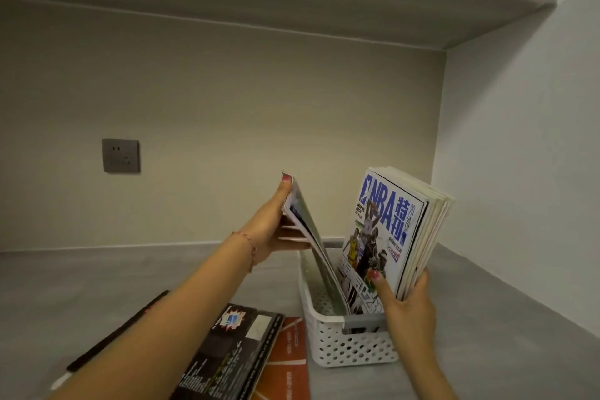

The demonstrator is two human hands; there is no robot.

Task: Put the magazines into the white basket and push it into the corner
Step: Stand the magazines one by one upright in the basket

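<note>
A white perforated basket (344, 346) with a grey handle stands on the grey desk, right of centre. My left hand (272, 227) grips a thin magazine (313, 243) by its upper edge; its lower end dips into the basket's left side. My right hand (407, 305) holds a thick stack of magazines (399, 230) upright in the basket, with a blue and white NBA cover facing me. A dark magazine (240, 354) and an orange one (285, 357) lie flat on the desk left of the basket.
The grey desk (487, 318) runs back to a beige wall and a white side wall that meet in the corner behind the basket. A grey wall socket (120, 155) sits at left. A shelf (357, 3) hangs overhead. A dark strip (113, 331) lies by my left forearm.
</note>
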